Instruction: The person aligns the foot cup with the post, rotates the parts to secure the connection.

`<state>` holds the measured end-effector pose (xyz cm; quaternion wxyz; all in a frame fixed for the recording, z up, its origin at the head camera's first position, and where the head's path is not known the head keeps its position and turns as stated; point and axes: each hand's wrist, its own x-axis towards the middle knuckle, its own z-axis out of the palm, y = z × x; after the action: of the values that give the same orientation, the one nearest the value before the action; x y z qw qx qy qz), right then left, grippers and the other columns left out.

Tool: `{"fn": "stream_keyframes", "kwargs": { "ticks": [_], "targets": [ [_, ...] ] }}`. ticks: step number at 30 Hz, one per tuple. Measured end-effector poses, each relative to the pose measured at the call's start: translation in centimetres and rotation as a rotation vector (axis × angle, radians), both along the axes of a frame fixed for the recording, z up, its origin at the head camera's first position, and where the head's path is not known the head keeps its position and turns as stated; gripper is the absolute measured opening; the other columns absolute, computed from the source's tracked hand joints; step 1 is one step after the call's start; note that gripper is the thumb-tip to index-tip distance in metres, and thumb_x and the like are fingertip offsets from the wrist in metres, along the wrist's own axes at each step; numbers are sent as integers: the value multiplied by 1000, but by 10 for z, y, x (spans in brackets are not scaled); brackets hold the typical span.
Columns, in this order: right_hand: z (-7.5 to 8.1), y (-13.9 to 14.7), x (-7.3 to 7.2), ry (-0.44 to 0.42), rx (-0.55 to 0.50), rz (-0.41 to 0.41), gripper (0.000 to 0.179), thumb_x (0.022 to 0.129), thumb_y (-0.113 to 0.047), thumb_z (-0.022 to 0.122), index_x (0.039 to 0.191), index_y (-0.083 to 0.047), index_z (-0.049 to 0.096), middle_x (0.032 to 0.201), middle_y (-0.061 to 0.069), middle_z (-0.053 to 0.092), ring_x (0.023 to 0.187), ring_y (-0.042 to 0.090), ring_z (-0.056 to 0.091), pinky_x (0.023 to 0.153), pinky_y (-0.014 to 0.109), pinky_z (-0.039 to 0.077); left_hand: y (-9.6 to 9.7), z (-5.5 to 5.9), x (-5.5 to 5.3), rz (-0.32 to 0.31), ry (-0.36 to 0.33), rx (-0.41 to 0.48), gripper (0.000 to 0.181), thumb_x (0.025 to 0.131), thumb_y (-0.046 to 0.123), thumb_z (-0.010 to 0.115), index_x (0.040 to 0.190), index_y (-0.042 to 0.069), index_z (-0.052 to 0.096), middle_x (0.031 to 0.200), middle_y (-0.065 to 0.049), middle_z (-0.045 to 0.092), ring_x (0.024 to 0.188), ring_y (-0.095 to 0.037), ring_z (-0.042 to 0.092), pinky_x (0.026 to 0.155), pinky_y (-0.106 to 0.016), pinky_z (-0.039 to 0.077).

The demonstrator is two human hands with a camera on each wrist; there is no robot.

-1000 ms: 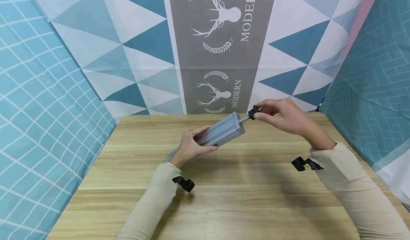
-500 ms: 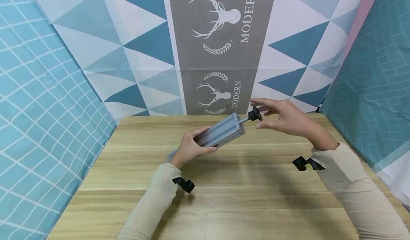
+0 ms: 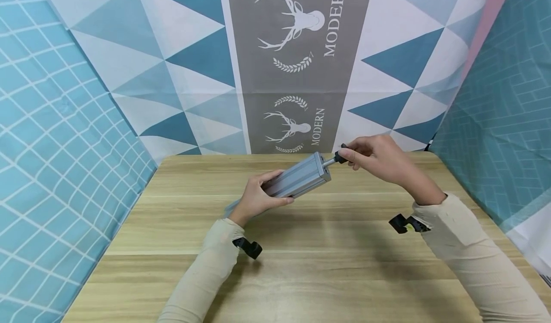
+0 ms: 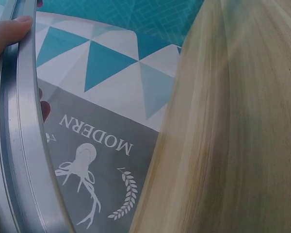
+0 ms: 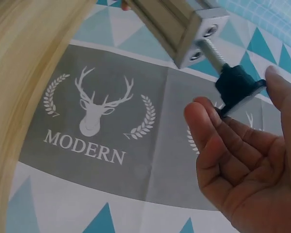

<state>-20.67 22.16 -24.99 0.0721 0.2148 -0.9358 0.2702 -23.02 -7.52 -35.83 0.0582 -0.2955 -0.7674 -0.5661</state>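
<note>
A grey aluminium profile (image 3: 297, 175) is held up above the table, its far end tilted up to the right. My left hand (image 3: 256, 199) grips it, thumb on the near side and fingers on the far side; the left wrist view shows its grooved face (image 4: 31, 145) close up. From its end plate sticks a threaded stud (image 5: 213, 56) with a black levelling foot (image 5: 236, 87) on it. My right hand (image 3: 376, 156) pinches the foot's round base between thumb and fingers. In the head view the fingers hide part of that base.
Under both hands lies a wood-grain table (image 3: 301, 275). A patterned cloth wall (image 3: 193, 64) with deer prints stands behind its back edge. Blue sheets (image 3: 64, 136) hang at both sides. Each sleeved forearm carries a black wrist mount (image 3: 247, 248).
My right hand let its fingers spread off the foot half a second ago, and now pinches it again, slightly further left. The left hand and profile have barely moved.
</note>
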Motion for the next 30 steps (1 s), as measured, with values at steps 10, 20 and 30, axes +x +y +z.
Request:
{"fn": "stream_keyframes", "kwargs": {
  "ticks": [10, 20, 30],
  "targets": [
    [6, 7, 3, 28, 50, 169, 60, 88, -18, 71, 142, -10, 47, 134, 14, 55, 111, 32, 61, 89, 51, 48, -1, 0, 0, -3, -7, 16, 62, 65, 4, 87, 123, 1, 64, 120, -15, 65, 103, -22, 61, 86, -35, 47],
    [4, 8, 1, 149, 47, 220, 46, 86, -5, 70, 131, -3, 57, 100, 7, 70, 85, 17, 67, 77, 41, 54, -1, -1, -1, -10, -4, 31, 62, 64, 3, 87, 123, 0, 64, 119, -15, 66, 102, -21, 62, 84, -30, 48],
    [-2, 0, 1, 33, -12, -19, 37, 97, -40, 54, 98, -7, 72, 77, 2, 69, 70, 13, 63, 65, 34, 49, 0, -1, -1, -14, 14, 22, 62, 65, 3, 87, 122, 0, 65, 117, -16, 66, 100, -22, 63, 83, -31, 48]
  ]
}}
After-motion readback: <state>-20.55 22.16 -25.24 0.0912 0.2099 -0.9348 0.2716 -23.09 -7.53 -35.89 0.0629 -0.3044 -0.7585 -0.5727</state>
